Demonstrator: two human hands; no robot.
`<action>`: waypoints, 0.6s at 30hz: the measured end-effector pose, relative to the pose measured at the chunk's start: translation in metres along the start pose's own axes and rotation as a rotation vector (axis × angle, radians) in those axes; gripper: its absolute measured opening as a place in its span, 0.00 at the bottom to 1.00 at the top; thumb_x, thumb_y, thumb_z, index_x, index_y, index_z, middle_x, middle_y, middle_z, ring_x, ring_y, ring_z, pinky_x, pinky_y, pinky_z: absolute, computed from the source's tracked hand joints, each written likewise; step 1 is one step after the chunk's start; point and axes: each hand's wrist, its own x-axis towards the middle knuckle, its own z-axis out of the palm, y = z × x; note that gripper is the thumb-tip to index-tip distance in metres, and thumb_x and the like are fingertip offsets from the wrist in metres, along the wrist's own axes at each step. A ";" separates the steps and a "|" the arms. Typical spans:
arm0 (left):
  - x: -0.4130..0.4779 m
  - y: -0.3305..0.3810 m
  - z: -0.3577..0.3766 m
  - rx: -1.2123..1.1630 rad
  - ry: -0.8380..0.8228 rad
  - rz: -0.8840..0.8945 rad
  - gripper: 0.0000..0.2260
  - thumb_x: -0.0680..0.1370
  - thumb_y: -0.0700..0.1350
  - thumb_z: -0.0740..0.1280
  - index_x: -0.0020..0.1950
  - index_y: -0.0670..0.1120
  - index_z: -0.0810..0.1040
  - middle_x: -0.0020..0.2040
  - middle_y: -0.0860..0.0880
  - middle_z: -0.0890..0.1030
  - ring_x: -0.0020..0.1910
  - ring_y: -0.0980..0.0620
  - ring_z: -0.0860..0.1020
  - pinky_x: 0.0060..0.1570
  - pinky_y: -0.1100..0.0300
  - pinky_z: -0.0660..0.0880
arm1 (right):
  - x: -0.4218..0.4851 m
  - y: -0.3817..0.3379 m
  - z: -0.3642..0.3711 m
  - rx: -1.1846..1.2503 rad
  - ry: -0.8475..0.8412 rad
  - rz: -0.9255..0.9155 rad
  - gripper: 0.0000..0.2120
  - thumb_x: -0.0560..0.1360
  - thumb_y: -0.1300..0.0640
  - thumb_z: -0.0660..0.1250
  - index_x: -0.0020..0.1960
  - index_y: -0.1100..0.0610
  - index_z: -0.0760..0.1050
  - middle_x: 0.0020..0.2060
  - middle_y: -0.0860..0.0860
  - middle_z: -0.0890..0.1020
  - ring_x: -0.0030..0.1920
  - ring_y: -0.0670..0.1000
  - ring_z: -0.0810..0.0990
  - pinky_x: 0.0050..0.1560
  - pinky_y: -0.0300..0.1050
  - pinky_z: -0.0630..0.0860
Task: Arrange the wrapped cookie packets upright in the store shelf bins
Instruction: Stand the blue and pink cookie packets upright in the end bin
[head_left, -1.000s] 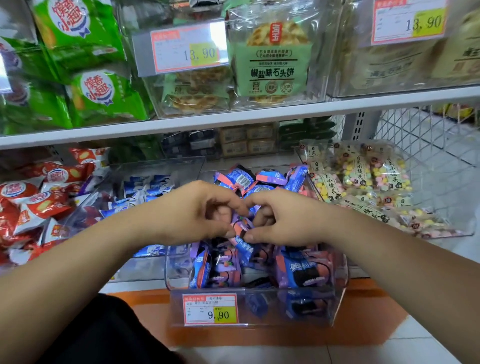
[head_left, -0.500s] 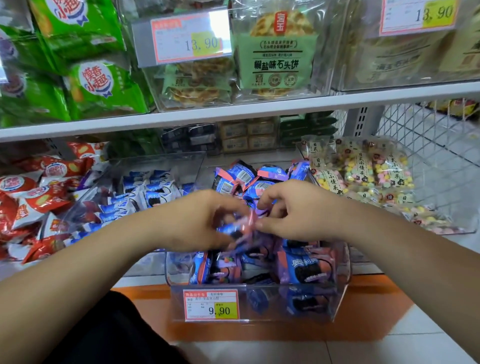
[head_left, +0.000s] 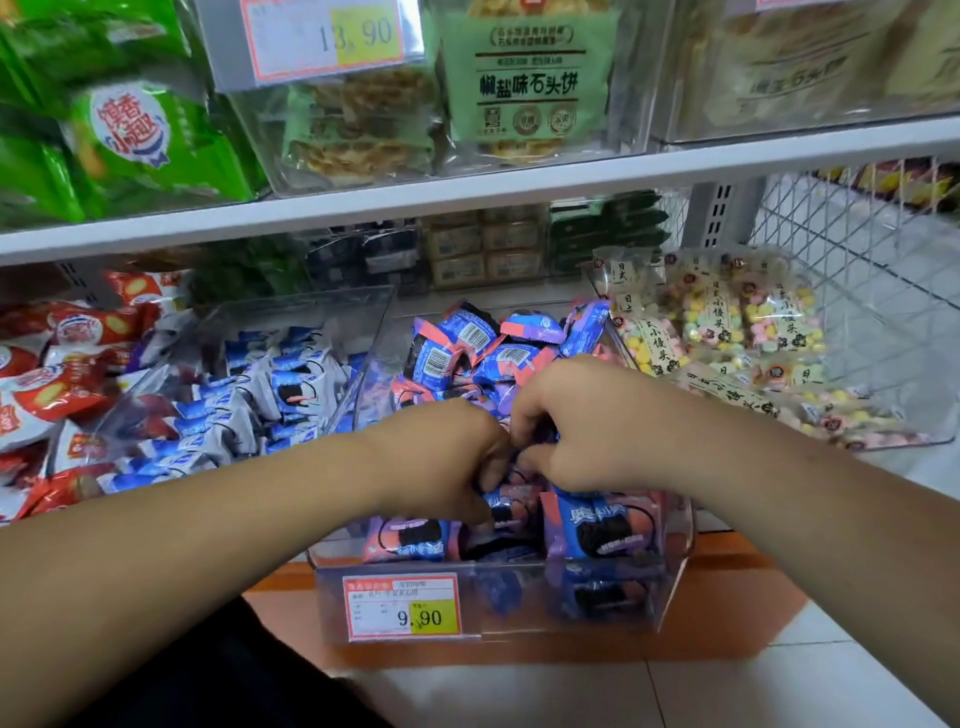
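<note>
In a clear plastic shelf bin at centre, a person's left hand and right hand, fingers curled, side by side, grip blue-and-pink wrapped cookie packets heaped inside.

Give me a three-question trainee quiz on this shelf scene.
1. True or false: the left hand and right hand are both among the blue-and-pink packets in the clear bin tagged 9.90.
2. The bin to its right holds: A) pastel puff packets B) canned drinks C) fresh fruit.
3. Fill in: the upper shelf's price tag reads ___.
Key: 1 true; 2 A; 3 13.90.
</note>
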 end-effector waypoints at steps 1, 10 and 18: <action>-0.003 -0.003 -0.005 -0.007 -0.013 0.001 0.15 0.67 0.54 0.80 0.46 0.51 0.81 0.41 0.54 0.82 0.40 0.52 0.79 0.40 0.56 0.77 | 0.000 -0.001 0.001 -0.013 -0.004 0.002 0.03 0.70 0.52 0.70 0.42 0.50 0.82 0.37 0.47 0.83 0.41 0.52 0.82 0.44 0.53 0.82; -0.032 -0.019 -0.025 -0.037 -0.243 0.003 0.21 0.71 0.52 0.79 0.63 0.56 0.79 0.47 0.56 0.81 0.44 0.55 0.79 0.43 0.60 0.76 | 0.003 -0.017 -0.001 0.003 -0.035 -0.061 0.04 0.75 0.50 0.71 0.45 0.49 0.83 0.39 0.44 0.84 0.42 0.46 0.81 0.47 0.51 0.81; -0.052 -0.020 -0.046 -0.497 0.204 -0.082 0.08 0.72 0.51 0.79 0.45 0.50 0.84 0.34 0.49 0.84 0.31 0.54 0.80 0.33 0.57 0.75 | 0.006 -0.017 -0.002 0.341 -0.020 -0.045 0.10 0.73 0.48 0.77 0.50 0.51 0.82 0.39 0.45 0.85 0.42 0.45 0.84 0.49 0.51 0.82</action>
